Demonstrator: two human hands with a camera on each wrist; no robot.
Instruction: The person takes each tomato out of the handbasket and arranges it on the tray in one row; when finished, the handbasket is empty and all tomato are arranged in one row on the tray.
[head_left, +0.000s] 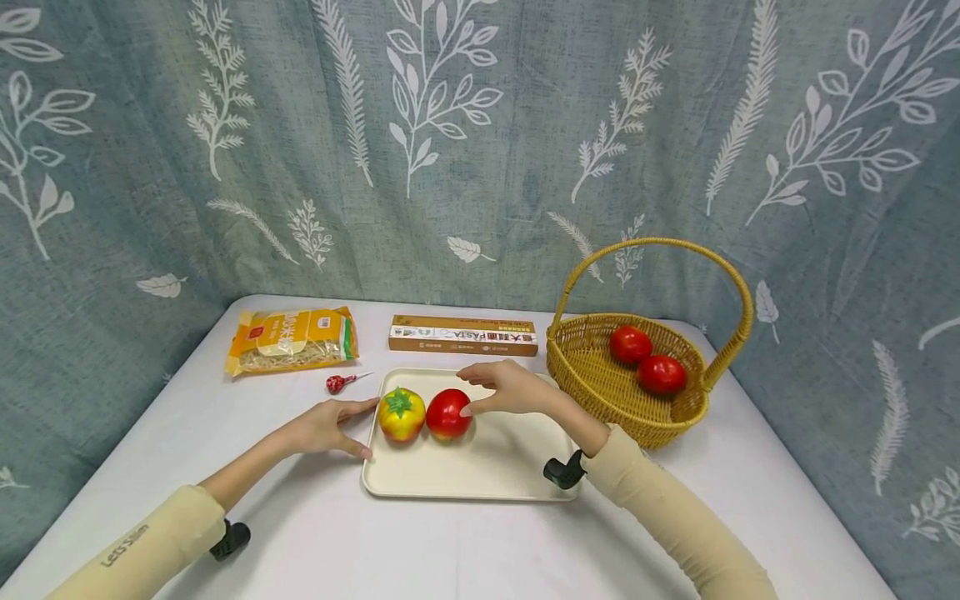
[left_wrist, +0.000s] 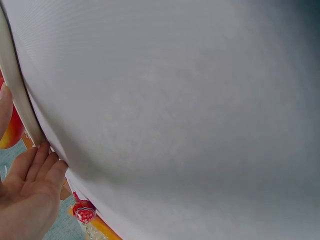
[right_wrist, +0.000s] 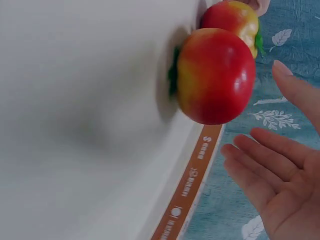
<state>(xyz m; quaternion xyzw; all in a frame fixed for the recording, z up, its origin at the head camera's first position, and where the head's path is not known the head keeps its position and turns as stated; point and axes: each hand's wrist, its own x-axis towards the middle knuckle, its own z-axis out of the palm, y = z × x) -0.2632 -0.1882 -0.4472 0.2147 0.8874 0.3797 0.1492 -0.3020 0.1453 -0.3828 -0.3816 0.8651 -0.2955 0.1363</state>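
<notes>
A cream tray [head_left: 480, 479] lies on the white table with two tomato-like fruits at its left end. One fruit [head_left: 401, 417] is yellow and red, its green leafy top facing up. Beside it sits a red fruit [head_left: 447, 414]; its green top points down toward the tray in the right wrist view. My left hand [head_left: 324, 429] is at the tray's left rim, fingertips against it and thumb near the front corner. Just above and right of the red fruit, my right hand [head_left: 510, 390] is spread, thumb apart from the fingers [right_wrist: 260, 160], with nothing gripped.
A wicker basket [head_left: 573, 367] with a tall handle stands at the right, holding two red fruits [head_left: 645, 358]. Behind the tray lies a pasta box [head_left: 462, 335]. A yellow noodle packet [head_left: 292, 340] and a red lollipop [head_left: 337, 383] are at the left. A patterned curtain hangs behind.
</notes>
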